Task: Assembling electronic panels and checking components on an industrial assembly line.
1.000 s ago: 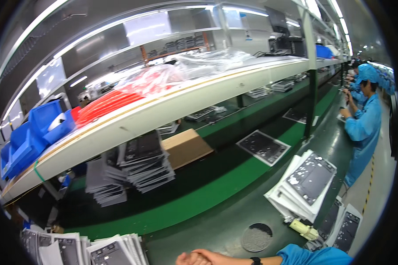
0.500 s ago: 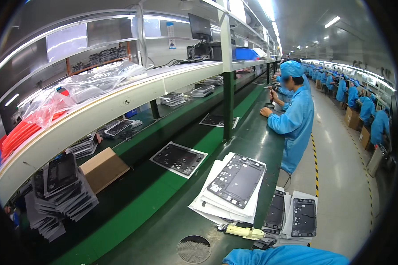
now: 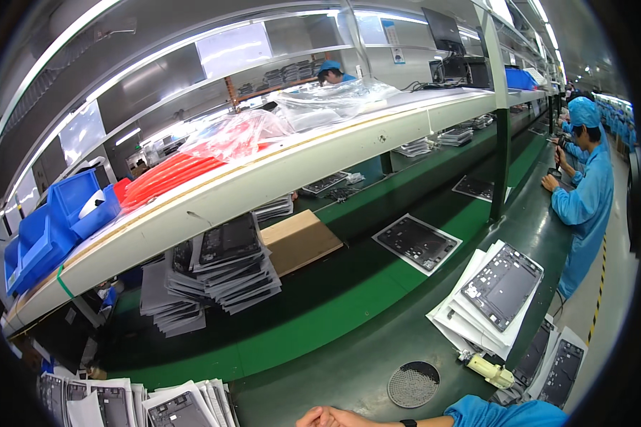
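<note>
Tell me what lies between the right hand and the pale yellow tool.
In the head view, a round grey mesh-textured patch on the green bench lies between the right hand and the pale yellow tool.

Compared with half a second ago, our view has swung left: the blue bins (image 3: 50, 228) are now in full view, and most of the far row of workers (image 3: 623, 121) has left the frame. Our right hand (image 3: 335, 417) and black wristband (image 3: 408, 423) now show at the lower edge. Compared with one second ago, a blue-capped person (image 3: 332, 71) has appeared beyond the shelf (image 3: 320, 156), and the nearer panel (image 3: 417, 244) on the belt (image 3: 299, 340) has shifted slightly toward us.
</note>
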The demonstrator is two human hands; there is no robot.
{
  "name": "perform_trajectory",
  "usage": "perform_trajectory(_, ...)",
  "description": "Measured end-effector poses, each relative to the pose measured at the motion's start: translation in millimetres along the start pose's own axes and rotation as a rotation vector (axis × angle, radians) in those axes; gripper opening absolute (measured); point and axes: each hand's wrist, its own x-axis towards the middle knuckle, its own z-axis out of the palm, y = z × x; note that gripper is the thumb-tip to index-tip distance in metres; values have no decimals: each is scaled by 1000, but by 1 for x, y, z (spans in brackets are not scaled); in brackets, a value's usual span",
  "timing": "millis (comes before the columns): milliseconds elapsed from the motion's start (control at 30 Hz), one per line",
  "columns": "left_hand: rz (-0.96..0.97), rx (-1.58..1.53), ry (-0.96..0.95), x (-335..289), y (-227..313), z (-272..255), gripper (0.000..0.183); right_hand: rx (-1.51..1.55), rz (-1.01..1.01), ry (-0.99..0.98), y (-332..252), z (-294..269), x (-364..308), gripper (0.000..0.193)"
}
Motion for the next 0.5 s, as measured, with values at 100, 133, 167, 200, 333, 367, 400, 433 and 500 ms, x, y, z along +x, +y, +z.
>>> perform_trajectory(100,-21,-22,109,-4,3,26,32,57,-4,-2,33,5,5,30)
perform_trajectory(133,-31,-36,305,-5,3,38,30,106,0,-7,44,4,6,31)
perform_trajectory(167,-19,-39,311,-8,2,34,30,111,-3,-19,46,4,8,31)
perform_trajectory(200,-31,-66,234,-8,0,27,29,83,-37,-68,49,3,8,32)
perform_trajectory(333,-63,-81,-246,2,2,-13,29,55,-8,-273,-17,-32,3,31)
perform_trajectory(367,-74,-83,-247,6,4,-16,29,124,-60,-347,-24,-35,2,31)
perform_trajectory(400,-91,-78,-342,10,4,-14,29,201,-19,-356,-18,-38,3,32)
perform_trajectory(433,-114,-79,-436,11,2,-13,30,202,-6,-333,-16,-39,2,32)
perform_trajectory(500,-86,-30,-427,11,6,-14,31,118,14,-303,-16,-34,7,36)
